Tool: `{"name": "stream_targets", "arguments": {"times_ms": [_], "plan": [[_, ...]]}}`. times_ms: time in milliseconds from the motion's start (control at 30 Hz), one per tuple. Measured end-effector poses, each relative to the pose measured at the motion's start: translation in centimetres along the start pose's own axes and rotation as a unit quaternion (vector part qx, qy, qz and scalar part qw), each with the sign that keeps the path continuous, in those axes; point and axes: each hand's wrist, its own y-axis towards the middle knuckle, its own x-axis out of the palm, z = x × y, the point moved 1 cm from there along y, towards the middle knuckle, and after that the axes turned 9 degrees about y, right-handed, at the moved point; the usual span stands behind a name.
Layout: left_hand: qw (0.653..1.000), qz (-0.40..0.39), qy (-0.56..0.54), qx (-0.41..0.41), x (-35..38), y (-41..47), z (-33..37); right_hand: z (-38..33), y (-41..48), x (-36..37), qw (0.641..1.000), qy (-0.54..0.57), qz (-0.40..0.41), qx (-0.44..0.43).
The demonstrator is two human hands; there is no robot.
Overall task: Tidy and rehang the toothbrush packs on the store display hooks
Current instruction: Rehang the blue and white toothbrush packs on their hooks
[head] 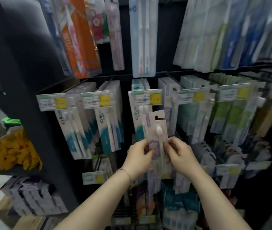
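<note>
A pale lilac toothbrush pack (156,128) stands upright in front of the middle row of the display, its hook slot at the top free of any hook. My left hand (140,156) pinches the pack's lower left edge and my right hand (180,155) pinches its lower right edge. The pack's lower part is hidden behind my fingers. Behind it hang matching lilac packs (169,100) on a black hook (175,89), to the upper right of the held pack.
Rows of hanging toothbrush packs fill the black rack, with price tags (146,97) at the hook ends. Taller packs (142,35) hang above, more packs (203,153) below. A dark shelf post (32,97) stands left, with yellow goods (14,151) beyond it.
</note>
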Motion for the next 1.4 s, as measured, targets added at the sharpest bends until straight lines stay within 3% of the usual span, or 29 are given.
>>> {"name": "stream_targets", "arguments": {"times_ms": [533, 1233, 1400], "plan": [[0.997, 0.032, -0.048, -0.053, 7.2, 4.4, 3.2, 3.1, 3.8, -7.6, 0.998, -0.034, -0.023, 0.051], [0.996, 0.047, -0.076, 0.013, 5.2, 10.6, 5.3, 2.5, 9.1, -8.4, 0.993, 0.015, 0.115, -0.026], [0.997, 0.064, -0.040, 0.013, 5.5, 11.2, 5.1, 3.1, 9.5, -7.8, 0.992, 0.018, 0.121, 0.020]]}}
